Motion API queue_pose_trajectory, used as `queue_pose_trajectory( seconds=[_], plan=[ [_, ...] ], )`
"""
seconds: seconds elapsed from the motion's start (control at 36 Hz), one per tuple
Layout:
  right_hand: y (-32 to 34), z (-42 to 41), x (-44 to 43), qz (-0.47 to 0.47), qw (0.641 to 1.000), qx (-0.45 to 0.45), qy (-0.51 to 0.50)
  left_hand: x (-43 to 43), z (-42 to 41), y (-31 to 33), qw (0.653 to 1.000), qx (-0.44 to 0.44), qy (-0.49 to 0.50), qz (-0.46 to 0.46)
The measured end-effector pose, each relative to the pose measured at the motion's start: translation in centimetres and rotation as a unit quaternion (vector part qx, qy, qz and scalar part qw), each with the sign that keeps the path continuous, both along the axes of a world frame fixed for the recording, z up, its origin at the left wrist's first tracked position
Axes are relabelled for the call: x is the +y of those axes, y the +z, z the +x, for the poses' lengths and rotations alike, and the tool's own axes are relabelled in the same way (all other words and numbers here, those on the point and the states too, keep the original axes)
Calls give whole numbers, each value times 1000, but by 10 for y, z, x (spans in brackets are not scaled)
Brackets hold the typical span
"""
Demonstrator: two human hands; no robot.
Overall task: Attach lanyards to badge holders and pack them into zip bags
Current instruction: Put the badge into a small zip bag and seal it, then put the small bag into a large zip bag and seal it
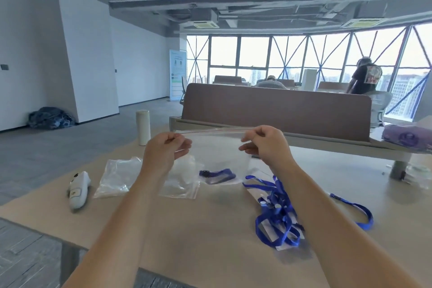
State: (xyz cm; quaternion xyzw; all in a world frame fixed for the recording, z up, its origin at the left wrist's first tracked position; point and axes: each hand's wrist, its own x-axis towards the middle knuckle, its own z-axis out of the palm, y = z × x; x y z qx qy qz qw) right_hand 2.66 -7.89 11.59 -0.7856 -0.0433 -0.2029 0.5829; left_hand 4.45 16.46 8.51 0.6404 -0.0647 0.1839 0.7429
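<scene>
Left hand and right hand each pinch a top corner of the clear plastic zip bag; I'd hold the seal taut, then press along it.

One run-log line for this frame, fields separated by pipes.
left hand pinches zip bag top corner | right hand pinches other corner | zip bag lifted above table | lanyards piled at right
</scene>
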Motion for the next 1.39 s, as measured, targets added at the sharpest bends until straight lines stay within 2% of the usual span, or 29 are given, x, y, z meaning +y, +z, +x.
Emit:
queue_pose_trajectory(
  seconds=[0.17,0.42,0.69,1.0,1.39],
  plan=[
    [36,4,6,73,996,-52,3,-4,4,41,998,-33,-7,-51],
    [78,-34,-11,124,988,-88,5,-22,-32,91,995,-90,-32,-40],
    [85,-121,-70,107,985,-119,-69,-83,-86,105,990,-96,-104,-26],
    [71,-219,-156,83,967,-140,-195,-187,-125,90,978,-100,-181,40],
    [62,-317,-286,35,930,-129,-343,-338,-181,74,937,-91,-325,88]
  ],
)
